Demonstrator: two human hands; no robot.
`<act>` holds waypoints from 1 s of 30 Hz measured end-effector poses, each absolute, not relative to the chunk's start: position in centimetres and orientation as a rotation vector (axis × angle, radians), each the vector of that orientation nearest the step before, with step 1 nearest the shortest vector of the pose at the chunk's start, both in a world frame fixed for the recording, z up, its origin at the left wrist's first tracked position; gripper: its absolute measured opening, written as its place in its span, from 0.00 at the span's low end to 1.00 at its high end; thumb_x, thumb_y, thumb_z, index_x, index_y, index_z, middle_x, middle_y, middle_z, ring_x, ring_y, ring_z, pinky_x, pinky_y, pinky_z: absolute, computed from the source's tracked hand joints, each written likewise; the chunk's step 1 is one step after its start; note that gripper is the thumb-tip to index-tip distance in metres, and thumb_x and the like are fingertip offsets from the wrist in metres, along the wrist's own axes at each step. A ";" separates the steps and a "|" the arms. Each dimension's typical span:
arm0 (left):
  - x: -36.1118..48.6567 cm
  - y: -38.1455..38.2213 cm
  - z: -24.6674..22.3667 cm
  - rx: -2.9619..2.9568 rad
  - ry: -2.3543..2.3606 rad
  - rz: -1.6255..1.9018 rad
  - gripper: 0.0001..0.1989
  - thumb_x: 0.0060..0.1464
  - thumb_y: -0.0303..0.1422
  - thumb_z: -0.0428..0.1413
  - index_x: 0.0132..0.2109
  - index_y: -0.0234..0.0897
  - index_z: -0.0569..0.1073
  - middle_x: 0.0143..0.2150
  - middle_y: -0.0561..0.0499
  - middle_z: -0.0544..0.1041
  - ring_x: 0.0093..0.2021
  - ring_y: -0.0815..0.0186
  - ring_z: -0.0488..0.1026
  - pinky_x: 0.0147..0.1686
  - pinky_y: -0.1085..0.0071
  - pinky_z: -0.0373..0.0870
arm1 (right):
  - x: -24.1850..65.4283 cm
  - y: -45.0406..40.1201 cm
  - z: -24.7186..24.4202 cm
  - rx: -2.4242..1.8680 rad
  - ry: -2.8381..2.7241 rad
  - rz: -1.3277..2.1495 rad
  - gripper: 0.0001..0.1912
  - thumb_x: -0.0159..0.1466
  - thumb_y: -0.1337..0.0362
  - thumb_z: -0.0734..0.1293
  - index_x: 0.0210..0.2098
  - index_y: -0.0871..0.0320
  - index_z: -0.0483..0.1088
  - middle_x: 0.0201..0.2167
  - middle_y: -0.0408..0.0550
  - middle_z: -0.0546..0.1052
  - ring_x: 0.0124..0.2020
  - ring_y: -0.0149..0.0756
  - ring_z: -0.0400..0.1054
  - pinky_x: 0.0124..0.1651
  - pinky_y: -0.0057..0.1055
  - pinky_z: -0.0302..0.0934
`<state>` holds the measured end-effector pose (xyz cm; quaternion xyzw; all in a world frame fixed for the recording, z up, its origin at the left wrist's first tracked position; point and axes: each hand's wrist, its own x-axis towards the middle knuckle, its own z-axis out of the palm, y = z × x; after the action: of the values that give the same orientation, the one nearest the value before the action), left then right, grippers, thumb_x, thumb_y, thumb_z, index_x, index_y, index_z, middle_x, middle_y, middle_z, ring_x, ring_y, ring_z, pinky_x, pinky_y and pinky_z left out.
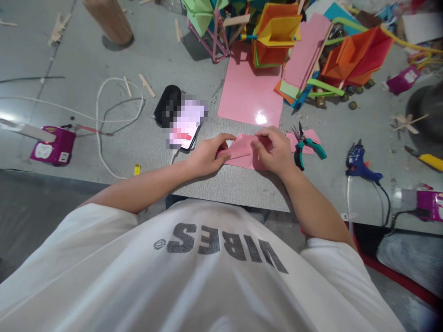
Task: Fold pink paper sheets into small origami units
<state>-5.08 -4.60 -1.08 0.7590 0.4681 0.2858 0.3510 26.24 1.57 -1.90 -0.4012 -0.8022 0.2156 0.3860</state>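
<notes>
A piece of pink paper (242, 146) with a folded-over flap lies near the table's front edge, between my hands. My left hand (209, 154) pinches its left end, thumb below and fingers curled above. On the right end, my right hand (275, 148) grips the paper with thumb and bent fingers, covering part of it. Just beyond lies a larger pink sheet (249, 99), flat on the table. To the right of my right hand, pliers with teal handles (306, 145) rest on another pink scrap (315, 137).
A lit phone (187, 122) and a black case (168, 106) lie left of my hands. A blue glue gun (360, 162) and a yellow-handled cutter (429, 160) are at right. Folded orange paper shapes (277, 34) crowd the back. A white cable (98, 124) loops at left.
</notes>
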 end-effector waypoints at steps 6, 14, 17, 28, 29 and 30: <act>-5.0 -4.6 -0.8 1.973 1.230 0.725 0.28 0.78 0.29 0.62 0.79 0.41 0.77 0.51 0.48 0.89 0.47 0.57 0.87 0.52 0.61 0.81 | 26.2 1.5 -1.8 -1.040 -2.070 0.547 0.32 0.86 0.26 0.69 0.52 0.47 0.84 0.47 0.55 0.88 0.49 0.58 0.83 0.58 0.59 0.78; -5.0 -4.5 -1.1 1.978 1.247 0.718 0.28 0.78 0.29 0.62 0.80 0.41 0.76 0.51 0.48 0.89 0.48 0.57 0.87 0.52 0.61 0.82 | 26.2 1.5 -1.8 -1.056 -2.077 0.565 0.33 0.86 0.25 0.69 0.54 0.47 0.84 0.48 0.56 0.88 0.50 0.59 0.82 0.59 0.60 0.78; -5.1 -4.4 -1.3 1.988 1.236 0.741 0.28 0.78 0.29 0.61 0.80 0.39 0.76 0.51 0.47 0.89 0.48 0.57 0.87 0.52 0.60 0.82 | 26.2 1.5 -1.9 -1.031 -2.082 0.551 0.30 0.87 0.28 0.69 0.54 0.47 0.84 0.48 0.55 0.88 0.50 0.59 0.83 0.59 0.60 0.78; -5.0 -4.3 -1.2 1.978 1.271 0.708 0.29 0.76 0.28 0.63 0.79 0.41 0.76 0.50 0.48 0.89 0.47 0.56 0.87 0.52 0.60 0.83 | 26.1 1.4 -2.1 -1.028 -2.077 0.528 0.30 0.86 0.28 0.70 0.51 0.47 0.81 0.46 0.53 0.88 0.47 0.56 0.83 0.56 0.57 0.79; -5.1 -4.3 -1.2 1.978 1.269 0.708 0.29 0.76 0.28 0.63 0.79 0.42 0.76 0.50 0.48 0.89 0.47 0.56 0.87 0.52 0.60 0.83 | 26.2 1.4 -2.1 -1.038 -2.078 0.534 0.30 0.86 0.27 0.69 0.51 0.47 0.81 0.45 0.53 0.88 0.47 0.57 0.83 0.56 0.57 0.80; -5.1 -4.3 -1.2 1.978 1.266 0.709 0.29 0.76 0.28 0.63 0.79 0.42 0.76 0.50 0.48 0.89 0.47 0.56 0.87 0.52 0.60 0.83 | 26.2 1.4 -2.1 -1.050 -2.079 0.542 0.31 0.85 0.26 0.69 0.51 0.47 0.81 0.45 0.53 0.88 0.47 0.57 0.83 0.56 0.57 0.80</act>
<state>-5.06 -4.30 -1.25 0.7591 0.4859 0.2719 0.3372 26.16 1.42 -2.14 -0.4085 -0.8090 0.2109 0.3664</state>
